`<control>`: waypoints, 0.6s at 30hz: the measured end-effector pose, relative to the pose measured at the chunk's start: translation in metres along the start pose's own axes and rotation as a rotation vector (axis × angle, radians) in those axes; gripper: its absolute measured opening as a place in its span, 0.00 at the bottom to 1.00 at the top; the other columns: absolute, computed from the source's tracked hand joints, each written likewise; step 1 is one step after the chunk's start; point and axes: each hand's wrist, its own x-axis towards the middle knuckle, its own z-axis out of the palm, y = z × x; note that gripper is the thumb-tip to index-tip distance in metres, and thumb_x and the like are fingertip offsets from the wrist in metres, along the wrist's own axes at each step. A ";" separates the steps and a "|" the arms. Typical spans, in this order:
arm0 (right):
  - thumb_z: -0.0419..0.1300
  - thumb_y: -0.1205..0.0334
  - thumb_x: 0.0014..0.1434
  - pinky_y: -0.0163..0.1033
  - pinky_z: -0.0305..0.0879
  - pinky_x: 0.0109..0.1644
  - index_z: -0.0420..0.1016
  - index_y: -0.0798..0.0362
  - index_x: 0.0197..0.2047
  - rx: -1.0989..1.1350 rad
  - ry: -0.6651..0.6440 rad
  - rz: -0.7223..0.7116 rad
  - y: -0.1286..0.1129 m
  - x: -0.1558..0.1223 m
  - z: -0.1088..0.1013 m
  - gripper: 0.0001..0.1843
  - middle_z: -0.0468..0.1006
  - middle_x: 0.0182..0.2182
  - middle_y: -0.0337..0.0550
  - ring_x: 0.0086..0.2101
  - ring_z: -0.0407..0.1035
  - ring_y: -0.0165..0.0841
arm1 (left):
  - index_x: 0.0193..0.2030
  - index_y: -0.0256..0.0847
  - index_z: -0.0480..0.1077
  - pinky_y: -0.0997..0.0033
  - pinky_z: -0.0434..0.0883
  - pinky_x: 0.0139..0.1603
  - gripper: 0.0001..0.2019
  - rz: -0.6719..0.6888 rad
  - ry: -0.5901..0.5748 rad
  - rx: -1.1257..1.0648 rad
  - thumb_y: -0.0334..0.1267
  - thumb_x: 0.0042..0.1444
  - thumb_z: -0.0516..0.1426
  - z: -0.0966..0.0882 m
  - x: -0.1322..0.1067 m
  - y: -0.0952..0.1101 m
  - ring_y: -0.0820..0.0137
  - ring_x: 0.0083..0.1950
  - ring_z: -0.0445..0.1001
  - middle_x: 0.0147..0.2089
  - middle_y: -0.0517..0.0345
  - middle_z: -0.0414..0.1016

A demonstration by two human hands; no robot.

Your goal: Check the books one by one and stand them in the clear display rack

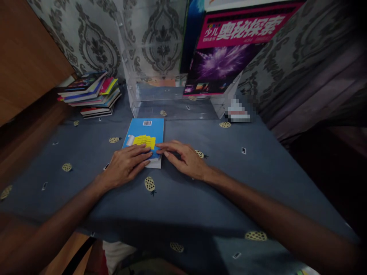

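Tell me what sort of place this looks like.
Probably a reading or study corner in a home, though I can't be certain: there's a table with a pineapple-print cover, a stack of books on the left, and a clear stand holding books at the back.

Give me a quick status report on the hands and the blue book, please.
Left hand resting on the blue book; right hand at its right edge. Book lying with barcode up on the tablecloth. Clear rack just beyond it.
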 end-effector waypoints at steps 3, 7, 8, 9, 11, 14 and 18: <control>0.52 0.66 0.68 0.47 0.70 0.55 0.74 0.49 0.58 0.019 0.003 -0.013 -0.003 0.000 0.000 0.18 0.83 0.46 0.45 0.48 0.75 0.36 | 0.56 0.40 0.74 0.54 0.75 0.59 0.15 0.010 -0.003 0.004 0.40 0.71 0.50 -0.001 0.001 0.001 0.61 0.60 0.76 0.55 0.50 0.79; 0.52 0.65 0.68 0.46 0.70 0.55 0.74 0.48 0.58 0.002 0.003 -0.022 -0.010 -0.002 0.001 0.18 0.83 0.46 0.44 0.47 0.76 0.36 | 0.57 0.40 0.73 0.53 0.75 0.59 0.16 0.016 -0.024 0.018 0.41 0.71 0.50 -0.002 0.000 0.001 0.60 0.60 0.75 0.57 0.49 0.78; 0.52 0.65 0.68 0.46 0.70 0.54 0.74 0.48 0.57 -0.010 -0.002 -0.030 -0.011 -0.003 0.001 0.18 0.83 0.45 0.44 0.46 0.76 0.35 | 0.57 0.40 0.73 0.52 0.75 0.59 0.16 0.020 -0.032 0.026 0.42 0.71 0.50 -0.001 -0.001 0.000 0.60 0.61 0.75 0.57 0.49 0.78; 0.52 0.65 0.68 0.45 0.71 0.52 0.75 0.48 0.57 -0.032 -0.014 -0.042 -0.013 -0.004 0.001 0.18 0.83 0.44 0.44 0.45 0.76 0.35 | 0.57 0.40 0.74 0.52 0.74 0.59 0.16 0.024 -0.038 0.035 0.43 0.70 0.51 -0.001 -0.001 0.000 0.60 0.61 0.75 0.57 0.49 0.78; 0.52 0.65 0.68 0.44 0.71 0.49 0.76 0.50 0.55 -0.105 -0.055 -0.096 -0.015 -0.006 0.001 0.17 0.83 0.41 0.45 0.41 0.76 0.35 | 0.56 0.40 0.74 0.53 0.75 0.59 0.17 0.028 -0.038 0.056 0.45 0.69 0.52 0.000 -0.002 0.000 0.59 0.61 0.75 0.57 0.48 0.78; 0.52 0.66 0.67 0.44 0.71 0.46 0.78 0.54 0.50 -0.258 -0.118 -0.226 -0.016 -0.009 0.003 0.14 0.82 0.38 0.48 0.39 0.74 0.36 | 0.56 0.40 0.74 0.54 0.75 0.58 0.17 0.039 -0.029 0.068 0.47 0.69 0.54 0.000 -0.002 -0.001 0.59 0.60 0.75 0.57 0.48 0.78; 0.53 0.67 0.67 0.45 0.68 0.46 0.78 0.55 0.43 -0.434 -0.157 -0.344 -0.019 -0.013 0.007 0.12 0.82 0.37 0.50 0.40 0.72 0.38 | 0.57 0.40 0.73 0.53 0.74 0.59 0.18 0.021 -0.049 0.051 0.47 0.69 0.53 -0.001 -0.001 0.001 0.60 0.61 0.74 0.58 0.48 0.77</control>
